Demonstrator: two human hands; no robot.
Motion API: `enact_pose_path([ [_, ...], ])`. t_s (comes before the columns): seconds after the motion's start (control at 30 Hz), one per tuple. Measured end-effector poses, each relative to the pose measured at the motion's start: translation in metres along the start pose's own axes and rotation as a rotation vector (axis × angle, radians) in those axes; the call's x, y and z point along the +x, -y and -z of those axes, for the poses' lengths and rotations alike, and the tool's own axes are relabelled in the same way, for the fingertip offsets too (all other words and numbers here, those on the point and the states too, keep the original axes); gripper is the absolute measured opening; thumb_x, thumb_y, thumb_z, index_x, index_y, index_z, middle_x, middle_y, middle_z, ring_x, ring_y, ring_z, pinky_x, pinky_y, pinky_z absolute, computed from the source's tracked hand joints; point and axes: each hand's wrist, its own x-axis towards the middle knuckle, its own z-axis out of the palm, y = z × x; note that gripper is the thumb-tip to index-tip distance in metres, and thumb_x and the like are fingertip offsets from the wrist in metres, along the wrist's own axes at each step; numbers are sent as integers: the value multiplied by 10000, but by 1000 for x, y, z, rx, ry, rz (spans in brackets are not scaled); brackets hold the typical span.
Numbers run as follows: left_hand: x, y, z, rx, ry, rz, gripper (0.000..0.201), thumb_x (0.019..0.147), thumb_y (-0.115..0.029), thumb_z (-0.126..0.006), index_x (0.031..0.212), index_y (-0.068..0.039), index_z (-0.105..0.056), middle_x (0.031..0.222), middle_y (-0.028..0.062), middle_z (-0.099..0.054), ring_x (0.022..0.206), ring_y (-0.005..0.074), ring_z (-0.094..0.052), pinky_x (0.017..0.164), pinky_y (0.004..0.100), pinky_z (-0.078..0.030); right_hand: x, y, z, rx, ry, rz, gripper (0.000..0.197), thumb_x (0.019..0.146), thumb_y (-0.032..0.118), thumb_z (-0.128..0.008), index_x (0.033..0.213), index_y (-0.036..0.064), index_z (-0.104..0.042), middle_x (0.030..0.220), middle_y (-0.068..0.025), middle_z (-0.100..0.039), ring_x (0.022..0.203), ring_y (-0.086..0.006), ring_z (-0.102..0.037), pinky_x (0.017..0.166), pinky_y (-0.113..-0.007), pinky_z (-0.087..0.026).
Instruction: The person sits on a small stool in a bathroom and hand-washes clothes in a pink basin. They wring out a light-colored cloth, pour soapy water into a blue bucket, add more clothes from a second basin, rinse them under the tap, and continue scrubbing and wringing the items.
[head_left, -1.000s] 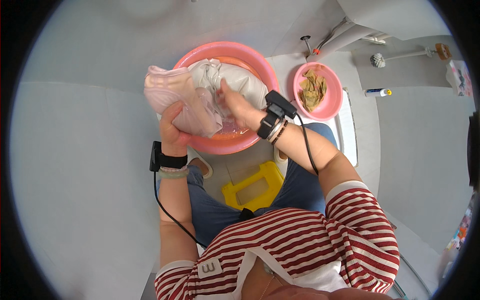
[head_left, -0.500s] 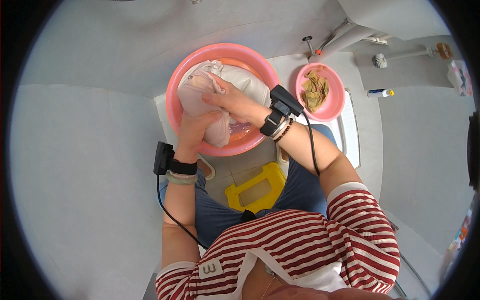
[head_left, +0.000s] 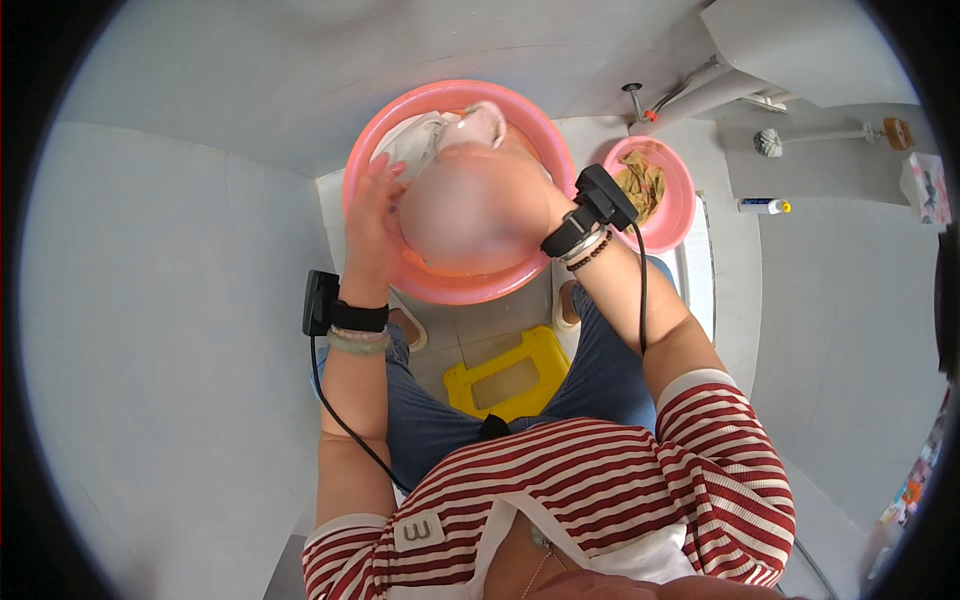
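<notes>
In front of me stands a large pink basin (head_left: 357, 150) with wet fabric in it. White cloth (head_left: 410, 142) lies along its far left part. A pale pink cloth (head_left: 482, 125) is bunched beside it, near the far rim. My left hand (head_left: 375, 215) is over the basin's left rim, its fingers stretched out and apart, holding nothing. My right hand (head_left: 535, 195) reaches in from the right, next to the pale pink cloth. A blurred patch covers its fingers and the middle of the basin, so its grip is hidden.
To the right, a smaller pink basin (head_left: 680, 195) holds crumpled brownish cloth (head_left: 640, 188). A yellow plastic stool (head_left: 540, 350) is between my legs. Beyond are a drain pipe (head_left: 690, 98), a toilet brush (head_left: 768, 142) and a white tube with yellow cap (head_left: 762, 206). Grey walls stand close.
My left hand has come off the pale pink cloth and opened at the left rim. The pale pink cloth has gone down toward the far rim. The view has shifted slightly.
</notes>
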Motion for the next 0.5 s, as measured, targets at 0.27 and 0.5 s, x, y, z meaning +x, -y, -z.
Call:
enact_pose_path([
  [0.27,-26,-27,-30,-541,476,552,633,797,-295,-652,1283,-41,-336,1156,116,-497,1065,216,-517,904,355,-447,1,-5,7,115,102,9,382,718,65,-669,1045,35,-474,917,-59,-552,851,-162,-569,731,-319,-491],
  [0.5,-26,-6,-17,4,427,323,720,698,-206,-735,1287,-61,-346,1145,81,-511,1050,208,-522,852,336,-466,-2,-19,3,-246,76,4,271,704,58,-657,951,7,-556,873,-52,-584,784,-139,-568,709,-288,-481],
])
